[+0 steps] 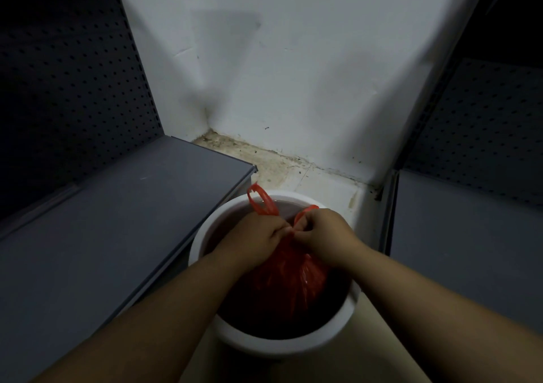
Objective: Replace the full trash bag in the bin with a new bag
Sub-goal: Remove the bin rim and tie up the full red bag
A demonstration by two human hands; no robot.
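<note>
Here, grimy floor [273, 165] in a white-walled corner; both hands, left [252, 241] and right [323, 232], pinch the crinkly red bag's [288, 279] handles inside the round white bin [282, 343].

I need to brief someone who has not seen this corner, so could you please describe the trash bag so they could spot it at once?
Look to the floor corner where the white wall meets two grey shelf units; a round white bin stands there. Inside it sits the red plastic bag, its handles gripped by the left hand and right hand. It is the only brightly coloured thing here.

1 red bag [289, 279], 1 white bin [282, 344], 2 hands [252, 241], 2 grey shelves [123, 221].
</note>
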